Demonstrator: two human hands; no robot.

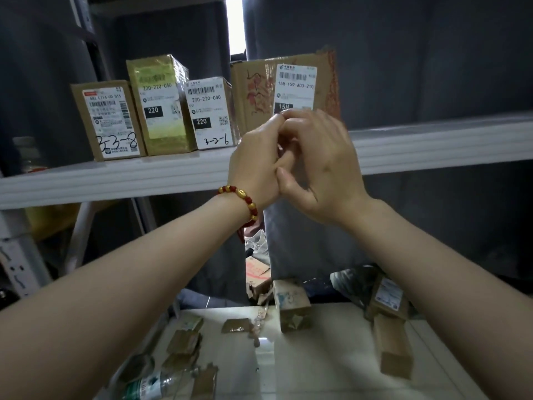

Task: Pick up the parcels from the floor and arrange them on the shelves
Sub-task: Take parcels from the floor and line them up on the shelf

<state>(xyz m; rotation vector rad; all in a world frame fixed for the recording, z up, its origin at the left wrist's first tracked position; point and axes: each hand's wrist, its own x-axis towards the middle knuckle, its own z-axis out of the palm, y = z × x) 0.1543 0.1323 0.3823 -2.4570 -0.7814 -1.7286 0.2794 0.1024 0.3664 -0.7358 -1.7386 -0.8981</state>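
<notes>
Left hand (255, 166) and right hand (323, 168) meet — grasp unclear (fingers overlap) — half-hiding big parcel (256, 90).

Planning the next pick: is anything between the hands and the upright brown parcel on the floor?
Nothing visible does. The left hand and right hand touch in front of the shelf; the parcel stands below, open space above it.

Shelf (115, 180) is looking like smooth white painted metal. Left parcel (80, 116) is showing matt brown cardboard, paper label (111, 122); yellow-green box (163, 105) is shining glossy, plastic-wrapped. Floor (331, 356) is gleaming.
</notes>
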